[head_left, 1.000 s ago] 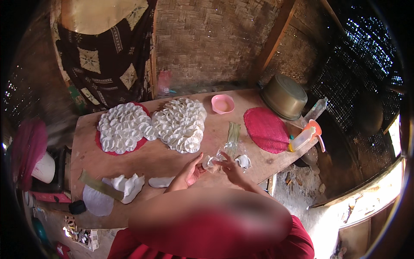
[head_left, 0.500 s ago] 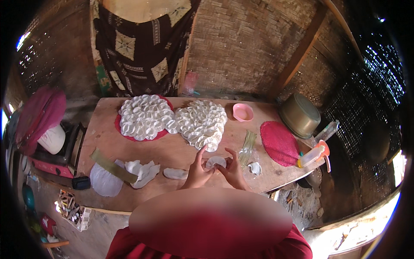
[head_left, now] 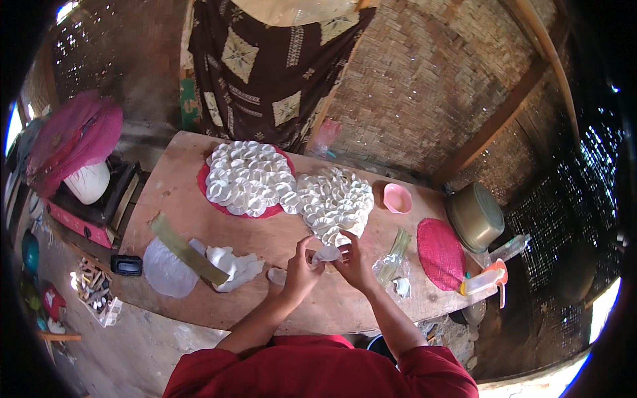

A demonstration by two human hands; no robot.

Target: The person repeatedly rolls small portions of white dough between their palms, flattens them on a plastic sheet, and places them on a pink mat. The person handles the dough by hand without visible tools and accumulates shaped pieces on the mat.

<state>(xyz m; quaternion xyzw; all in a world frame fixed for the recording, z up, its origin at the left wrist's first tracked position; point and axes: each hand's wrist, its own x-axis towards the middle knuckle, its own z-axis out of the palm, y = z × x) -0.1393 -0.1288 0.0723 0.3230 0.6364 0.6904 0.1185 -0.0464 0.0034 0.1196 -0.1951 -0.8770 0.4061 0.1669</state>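
Just in front of the heap, my left hand (head_left: 300,273) and right hand (head_left: 356,266) pinch a thin white dough disc (head_left: 326,254) between them. The disc is tilted and its edge is bent. Many similar pleated white discs form a loose heap (head_left: 337,202) on the table, and a second pile (head_left: 245,179) lies on a round red mat (head_left: 202,180). By my left wrist is a small white dough piece (head_left: 277,276), partly hidden by the arm. Farther left sits a larger torn dough sheet (head_left: 233,266).
A green leaf strip (head_left: 189,251) crosses a round white sheet (head_left: 164,273). To the right are clear plastic (head_left: 386,268), a dough scrap (head_left: 402,286), a bare red mat (head_left: 441,255), a pink bowl (head_left: 397,198), a metal pot (head_left: 476,215) and an orange-topped bottle (head_left: 483,280).
The view has shifted and turned, showing more of my forearms. My hands have moved forward, nearer the heap, with the disc, which has gone from facing up to tilted.
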